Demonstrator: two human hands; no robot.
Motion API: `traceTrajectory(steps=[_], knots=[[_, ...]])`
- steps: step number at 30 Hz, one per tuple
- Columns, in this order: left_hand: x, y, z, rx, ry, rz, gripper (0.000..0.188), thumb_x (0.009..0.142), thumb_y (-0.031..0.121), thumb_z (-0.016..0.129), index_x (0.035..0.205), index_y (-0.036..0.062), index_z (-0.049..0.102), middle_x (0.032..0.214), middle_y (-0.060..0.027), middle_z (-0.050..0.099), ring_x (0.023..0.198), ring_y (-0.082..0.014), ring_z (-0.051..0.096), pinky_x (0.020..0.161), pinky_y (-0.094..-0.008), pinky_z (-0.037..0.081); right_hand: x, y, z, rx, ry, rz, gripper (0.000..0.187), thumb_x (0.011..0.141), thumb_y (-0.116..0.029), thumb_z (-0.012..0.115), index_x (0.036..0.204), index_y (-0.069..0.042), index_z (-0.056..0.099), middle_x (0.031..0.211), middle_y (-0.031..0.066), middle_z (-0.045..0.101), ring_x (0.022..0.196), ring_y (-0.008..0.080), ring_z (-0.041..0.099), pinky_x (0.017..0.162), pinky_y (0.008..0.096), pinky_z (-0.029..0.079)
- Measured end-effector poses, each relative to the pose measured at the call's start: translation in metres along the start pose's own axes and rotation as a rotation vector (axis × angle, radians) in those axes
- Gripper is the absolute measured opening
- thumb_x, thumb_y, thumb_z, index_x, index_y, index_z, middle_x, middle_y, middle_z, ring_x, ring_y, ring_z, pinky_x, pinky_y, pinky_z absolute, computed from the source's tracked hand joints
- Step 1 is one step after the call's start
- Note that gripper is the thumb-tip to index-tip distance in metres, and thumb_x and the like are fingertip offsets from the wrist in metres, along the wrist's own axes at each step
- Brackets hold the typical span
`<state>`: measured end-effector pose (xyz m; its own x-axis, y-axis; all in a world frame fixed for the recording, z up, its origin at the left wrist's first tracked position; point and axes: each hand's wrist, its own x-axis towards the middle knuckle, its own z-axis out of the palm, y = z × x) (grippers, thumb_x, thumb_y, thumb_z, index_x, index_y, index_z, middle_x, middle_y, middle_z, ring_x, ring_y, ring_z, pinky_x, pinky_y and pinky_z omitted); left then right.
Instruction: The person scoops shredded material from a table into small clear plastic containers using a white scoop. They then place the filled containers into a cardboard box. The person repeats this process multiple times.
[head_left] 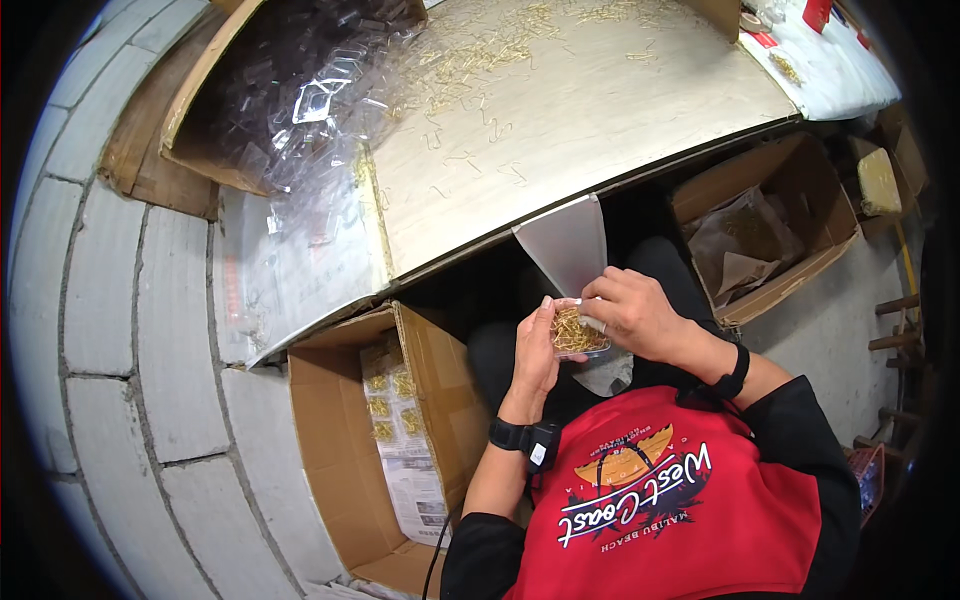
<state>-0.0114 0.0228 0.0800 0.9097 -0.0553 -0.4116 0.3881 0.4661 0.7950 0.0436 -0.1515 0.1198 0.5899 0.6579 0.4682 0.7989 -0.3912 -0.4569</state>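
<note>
A small clear plastic box (571, 334) full of gold wire hooks sits over my lap. My left hand (537, 350) holds it from the left side, thumb up along its edge. Bent over the far right part of the same box are the closed fingers of my right hand (636, 314), which hide that corner. Whether they also pinch a lid or a hook, I cannot tell. Just beyond my hands, a white chute (568, 240) slopes down from the table edge.
Loose gold hooks (480, 60) lie scattered on the table (600, 130). Clear plastic boxes (320, 100) spill from a carton at the far left. An open carton (330, 400) with packed boxes stands left of my legs; another carton (830, 250) stands at the right.
</note>
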Motion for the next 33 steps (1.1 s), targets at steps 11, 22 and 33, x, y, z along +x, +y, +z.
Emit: traceTrajectory(steps=[11, 22, 33], knots=[[-0.007, -0.001, 0.007, -0.067, 0.023, 0.033, 0.047, 0.1, 0.039, 0.035, 0.106, -0.0018, 0.058, 0.089, -0.0105, 0.065, 0.069, -0.0159, 0.067, 0.046, -0.0274, 0.057, 0.009, -0.006, -0.015, 0.243, -0.12, 0.159, 0.023, 0.075, -0.01, 0.067, 0.097, -0.004, 0.064, 0.087, 0.0079, 0.06, 0.087, 0.0267, 0.058, 0.071, 0.0377, 0.049], [-0.007, -0.005, 0.008, -0.021, -0.007, -0.036, 0.047, 0.101, 0.039, 0.035, 0.104, -0.0036, 0.055, 0.086, -0.0127, 0.065, 0.066, -0.0174, 0.067, 0.043, -0.0275, 0.055, 0.021, 0.016, 0.01, 0.37, -0.196, 0.238, 0.012, 0.073, -0.008, 0.069, 0.08, 0.0, 0.063, 0.084, 0.0083, 0.061, 0.083, 0.0268, 0.059, 0.069, 0.0368, 0.047], [-0.004, -0.005, 0.019, -0.116, 0.055, 0.033, 0.048, 0.1, 0.042, 0.032, 0.108, 0.0, 0.053, 0.09, -0.0111, 0.064, 0.072, -0.0185, 0.068, 0.047, -0.0286, 0.057, 0.039, 0.01, 0.014, 0.165, -0.377, 0.097, 0.013, 0.077, -0.009, 0.062, 0.085, 0.001, 0.065, 0.09, 0.0099, 0.062, 0.089, 0.0278, 0.056, 0.078, 0.0379, 0.048]])
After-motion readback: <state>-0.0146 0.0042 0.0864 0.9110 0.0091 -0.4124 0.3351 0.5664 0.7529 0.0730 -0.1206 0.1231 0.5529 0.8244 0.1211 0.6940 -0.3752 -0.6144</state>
